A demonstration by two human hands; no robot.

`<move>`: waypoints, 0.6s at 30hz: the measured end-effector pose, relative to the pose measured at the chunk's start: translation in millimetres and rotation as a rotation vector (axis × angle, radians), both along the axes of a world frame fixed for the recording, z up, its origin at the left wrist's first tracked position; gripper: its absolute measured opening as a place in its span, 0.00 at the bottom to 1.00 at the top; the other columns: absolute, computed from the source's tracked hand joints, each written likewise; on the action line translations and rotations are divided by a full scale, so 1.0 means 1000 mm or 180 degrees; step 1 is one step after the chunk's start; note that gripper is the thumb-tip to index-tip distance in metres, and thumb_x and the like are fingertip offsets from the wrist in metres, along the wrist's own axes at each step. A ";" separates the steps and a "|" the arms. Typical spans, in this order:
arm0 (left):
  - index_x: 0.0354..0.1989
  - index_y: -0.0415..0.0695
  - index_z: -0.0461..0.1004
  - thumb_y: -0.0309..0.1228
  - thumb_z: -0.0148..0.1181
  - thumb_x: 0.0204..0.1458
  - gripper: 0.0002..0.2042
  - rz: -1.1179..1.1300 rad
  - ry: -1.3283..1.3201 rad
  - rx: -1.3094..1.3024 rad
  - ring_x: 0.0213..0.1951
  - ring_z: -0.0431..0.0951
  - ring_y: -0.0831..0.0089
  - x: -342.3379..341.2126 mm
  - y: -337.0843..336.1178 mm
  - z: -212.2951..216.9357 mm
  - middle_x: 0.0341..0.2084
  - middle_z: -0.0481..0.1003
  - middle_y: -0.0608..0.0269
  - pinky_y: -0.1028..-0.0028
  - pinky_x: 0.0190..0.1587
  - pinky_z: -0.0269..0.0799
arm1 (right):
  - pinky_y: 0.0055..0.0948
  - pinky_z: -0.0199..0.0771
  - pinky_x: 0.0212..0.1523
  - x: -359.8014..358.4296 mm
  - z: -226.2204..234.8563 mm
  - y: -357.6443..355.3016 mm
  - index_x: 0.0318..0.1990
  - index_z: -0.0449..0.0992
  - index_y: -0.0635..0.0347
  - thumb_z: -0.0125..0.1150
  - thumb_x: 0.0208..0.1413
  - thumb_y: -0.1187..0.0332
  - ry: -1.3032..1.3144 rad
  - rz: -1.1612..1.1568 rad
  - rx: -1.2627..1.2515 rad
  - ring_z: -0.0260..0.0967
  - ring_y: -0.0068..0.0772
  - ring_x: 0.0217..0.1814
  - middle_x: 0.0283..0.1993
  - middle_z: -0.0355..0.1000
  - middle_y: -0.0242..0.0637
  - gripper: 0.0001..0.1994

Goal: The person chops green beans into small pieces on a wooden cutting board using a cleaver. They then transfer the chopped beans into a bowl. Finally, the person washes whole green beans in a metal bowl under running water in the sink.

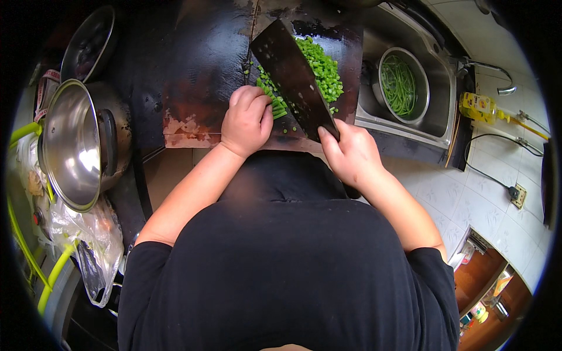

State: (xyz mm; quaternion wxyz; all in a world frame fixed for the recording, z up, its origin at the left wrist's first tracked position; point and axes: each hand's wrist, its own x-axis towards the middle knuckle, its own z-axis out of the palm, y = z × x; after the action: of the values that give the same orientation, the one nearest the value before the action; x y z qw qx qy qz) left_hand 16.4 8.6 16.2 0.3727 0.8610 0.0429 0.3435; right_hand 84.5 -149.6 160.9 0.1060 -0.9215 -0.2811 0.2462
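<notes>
My right hand (pixel 352 153) is closed round the handle end of a dark, broad-bladed cleaver (pixel 295 79), which slants up and left across the cutting board (pixel 202 88). With curled fingers, my left hand (pixel 249 117) holds a small bunch of green beans (pixel 277 105) down on the board, just left of the blade. A heap of chopped green beans (pixel 321 67) lies beyond the blade on its right side, and some small pieces sit along its left edge. The blade hides part of the board and perhaps some pieces.
To the right, a metal bowl (pixel 383 96) of long green beans (pixel 399 85) stands in the steel sink (pixel 436 126), near a yellow bottle (pixel 479 107) and a faucet (pixel 506 90). At left are a steel pot (pixel 120 131) with a shiny lid (pixel 73 143), another pan (pixel 88 44) and a plastic bag (pixel 96 234).
</notes>
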 end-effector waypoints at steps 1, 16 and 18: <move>0.29 0.39 0.71 0.20 0.57 0.38 0.08 0.0009 0.0002 -0.0001 0.38 0.69 0.56 0.000 0.000 0.000 0.32 0.69 0.55 0.64 0.44 0.65 | 0.45 0.69 0.35 -0.002 0.004 -0.001 0.36 0.73 0.59 0.48 0.52 0.60 0.0030 0.0053 -0.0001 0.69 0.54 0.32 0.28 0.71 0.50 0.13; 0.28 0.40 0.71 0.20 0.58 0.37 0.07 -0.0017 0.0110 0.0012 0.37 0.70 0.57 0.000 -0.001 -0.001 0.31 0.69 0.57 0.66 0.41 0.67 | 0.44 0.70 0.36 0.000 -0.012 0.017 0.32 0.74 0.60 0.47 0.52 0.60 0.0040 0.0070 -0.0415 0.70 0.54 0.33 0.27 0.71 0.51 0.13; 0.28 0.41 0.70 0.21 0.58 0.37 0.07 -0.0032 0.0050 -0.0007 0.38 0.70 0.58 0.000 0.000 -0.003 0.31 0.69 0.58 0.67 0.40 0.67 | 0.45 0.69 0.35 0.001 -0.019 0.008 0.32 0.74 0.59 0.47 0.53 0.60 -0.0052 0.0008 -0.0210 0.69 0.53 0.32 0.26 0.71 0.50 0.13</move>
State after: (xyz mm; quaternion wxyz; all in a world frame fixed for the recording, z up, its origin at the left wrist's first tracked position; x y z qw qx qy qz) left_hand 16.2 8.1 13.2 0.3750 0.8634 0.0419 0.3349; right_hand 85.6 -141.9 142.3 0.0729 -0.9261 -0.2749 0.2479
